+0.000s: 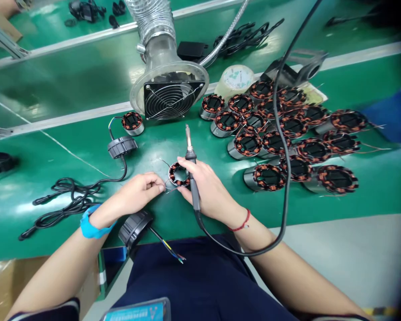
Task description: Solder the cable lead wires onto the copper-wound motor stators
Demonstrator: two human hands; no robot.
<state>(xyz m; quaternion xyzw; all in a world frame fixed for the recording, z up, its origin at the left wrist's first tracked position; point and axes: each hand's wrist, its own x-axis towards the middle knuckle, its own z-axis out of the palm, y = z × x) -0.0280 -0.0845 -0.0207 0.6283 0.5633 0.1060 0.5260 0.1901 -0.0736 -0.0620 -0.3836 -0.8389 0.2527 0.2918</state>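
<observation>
A copper-wound motor stator (178,174) lies on the green bench right in front of me. My right hand (209,189) is closed round a soldering iron (191,166), whose tip points up and away from me, and its fingers also touch the stator's right side. My left hand (138,193) pinches thin wire leads (167,187) that come off the stator's left edge. The iron's black cable (285,178) loops from my wrist up across the bench.
Several more wound stators (280,138) are heaped at the right. A fume extractor fan (169,99) on a ribbed hose stands behind. One stator (132,122) and a black round housing (121,146) with cable lie left; another housing (135,228) sits at the bench edge.
</observation>
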